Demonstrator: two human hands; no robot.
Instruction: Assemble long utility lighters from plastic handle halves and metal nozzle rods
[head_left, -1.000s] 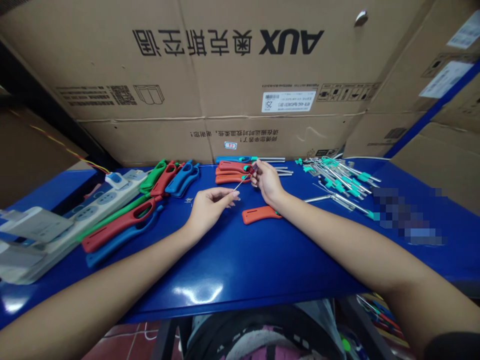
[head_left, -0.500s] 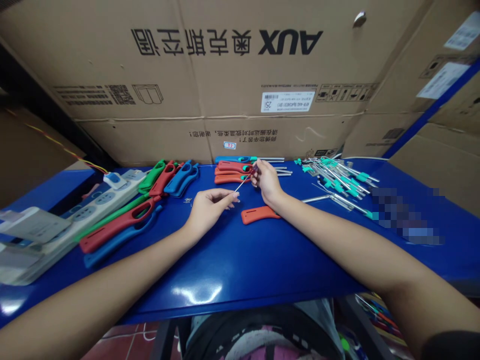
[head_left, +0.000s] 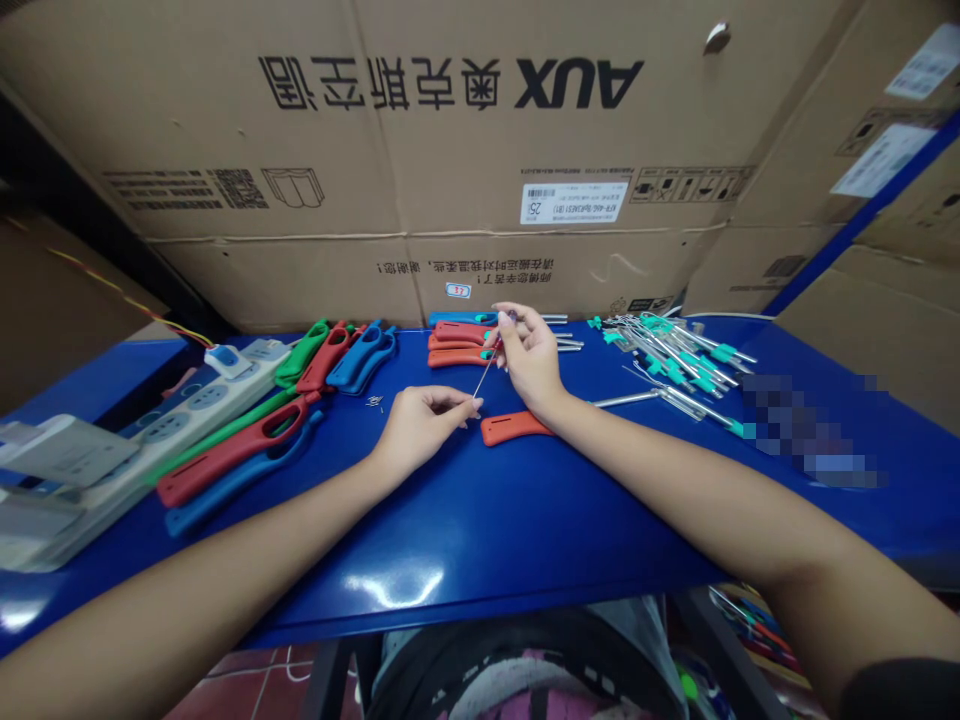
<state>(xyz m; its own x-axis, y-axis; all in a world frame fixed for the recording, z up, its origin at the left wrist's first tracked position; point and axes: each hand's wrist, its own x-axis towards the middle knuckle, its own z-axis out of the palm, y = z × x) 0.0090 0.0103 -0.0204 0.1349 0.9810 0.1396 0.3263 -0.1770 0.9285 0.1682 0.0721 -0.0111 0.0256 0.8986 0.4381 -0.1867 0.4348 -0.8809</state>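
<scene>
My right hand (head_left: 531, 355) is closed on the dark red handle of a thin screwdriver (head_left: 486, 372), whose metal shaft slants down to the left. At its tip, the fingertips of my left hand (head_left: 424, 425) are pinched together; anything between them is too small to make out. An orange lighter handle (head_left: 516, 428) lies just below my right wrist, with a metal tube (head_left: 626, 399) showing beyond the forearm. Behind my right hand are red and orange lighters (head_left: 457, 355) and a blue one (head_left: 457, 319). Small screws (head_left: 374, 401) lie left of my left hand.
Green, red and blue handle shells (head_left: 364, 358) lie at the left beside a white power strip (head_left: 202, 400). Metal tubes with teal parts (head_left: 679, 355) are piled at the right. A large cardboard box (head_left: 450, 210) stands behind the blue table (head_left: 480, 540).
The screwdriver has tilted steeper, and its handle end has shifted slightly left and up with my right hand. My left fingertips have drawn closer together at the tip, a little lower.
</scene>
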